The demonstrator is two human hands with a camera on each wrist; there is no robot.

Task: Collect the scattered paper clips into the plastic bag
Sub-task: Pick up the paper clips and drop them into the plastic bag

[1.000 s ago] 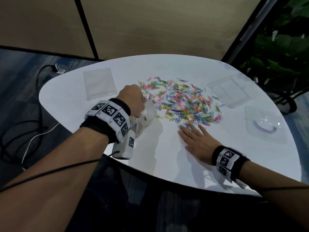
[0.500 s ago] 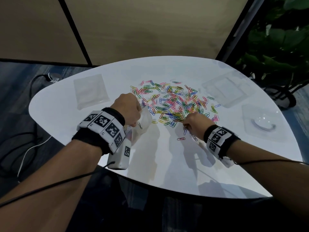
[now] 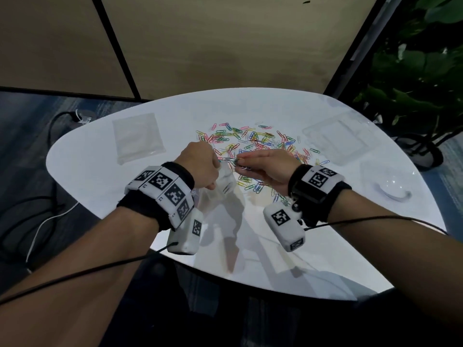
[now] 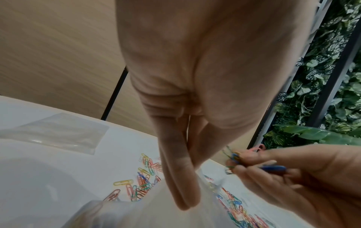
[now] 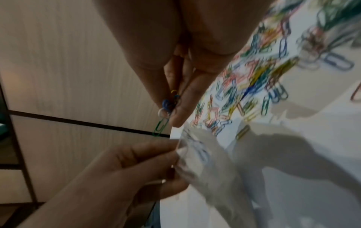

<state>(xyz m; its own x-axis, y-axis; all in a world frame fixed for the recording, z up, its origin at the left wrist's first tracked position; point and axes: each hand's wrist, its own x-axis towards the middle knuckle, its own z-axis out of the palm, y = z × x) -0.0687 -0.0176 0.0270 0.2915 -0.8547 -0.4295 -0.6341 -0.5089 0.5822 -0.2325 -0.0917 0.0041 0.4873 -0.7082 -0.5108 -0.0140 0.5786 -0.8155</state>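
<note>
1. The left hand (image 3: pixel 200 166) pinches the rim of a clear bag (image 3: pixel 223 189), thumb and fingers (image 4: pixel 181 177) pressed together on the film, above the counter (image 3: pixel 100 171).
2. The right hand (image 3: pixel 270 169) pinches a small bunch of clips (image 5: pixel 168 106) just beside the bag's mouth.
3. The clip pile (image 3: pixel 255 146) lies behind both hands, with a spare flat bag (image 3: pixel 137 137) far left and clear trays (image 3: pixel 335 139) right.
4. Only the right wrist view shows a green clip (image 5: pixel 160 126) dangling from the bunch.

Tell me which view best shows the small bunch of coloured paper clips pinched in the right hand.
Right wrist: the coloured paper clips sit close between the right hand's fingertips. Left wrist shows them smaller, at its edge; head shows only a speck.
</note>
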